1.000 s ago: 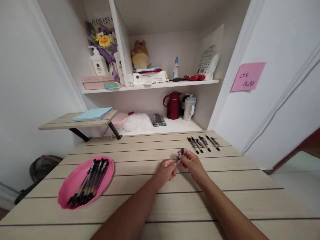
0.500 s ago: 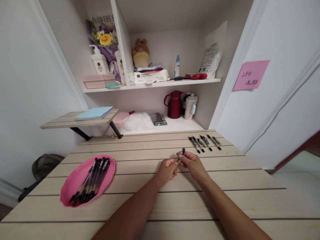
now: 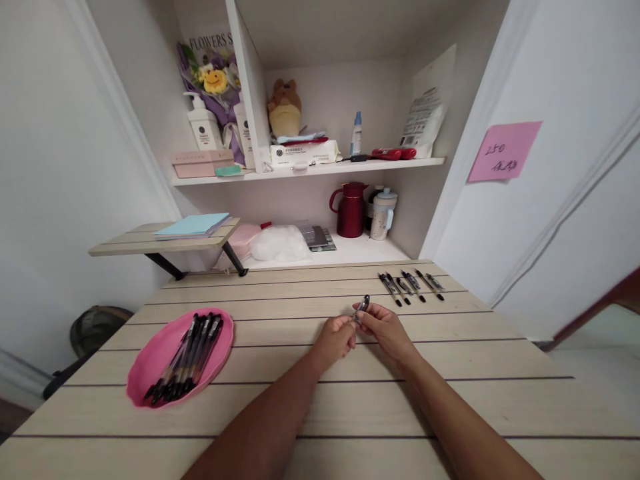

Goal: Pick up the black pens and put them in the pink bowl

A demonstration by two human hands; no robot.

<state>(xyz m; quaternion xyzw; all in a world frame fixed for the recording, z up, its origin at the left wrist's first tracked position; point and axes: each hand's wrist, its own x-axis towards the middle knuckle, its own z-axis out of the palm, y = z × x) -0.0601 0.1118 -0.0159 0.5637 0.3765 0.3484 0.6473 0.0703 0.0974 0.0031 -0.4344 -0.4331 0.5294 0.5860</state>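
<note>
Above the middle of the slatted table, my two hands meet at a pen [image 3: 364,304] with a black top and a clear, shiny part. My right hand [image 3: 383,327] pinches it near its top, which points up and away. My left hand [image 3: 336,340] is closed at its lower end, where the fingers hide most of it. To the left, a pink tray [image 3: 141,373] holds a bundle of black-tipped pens [image 3: 193,360]. Farther right on the table lie several pens [image 3: 413,283] in a row, some with small clear-and-black pieces beside them.
At the table's back left stands a small raised shelf [image 3: 117,243] with blue paper [image 3: 193,225] on it. Behind the table, a white cabinet holds a red jug [image 3: 351,212], a speckled cup [image 3: 383,217] and a white plastic bag [image 3: 280,244]. A pink note [image 3: 505,152] hangs on the right.
The view has shifted slightly, so the tray and shelf appear a little farther right. Both hands stay together at the pen with almost no visible motion.
</note>
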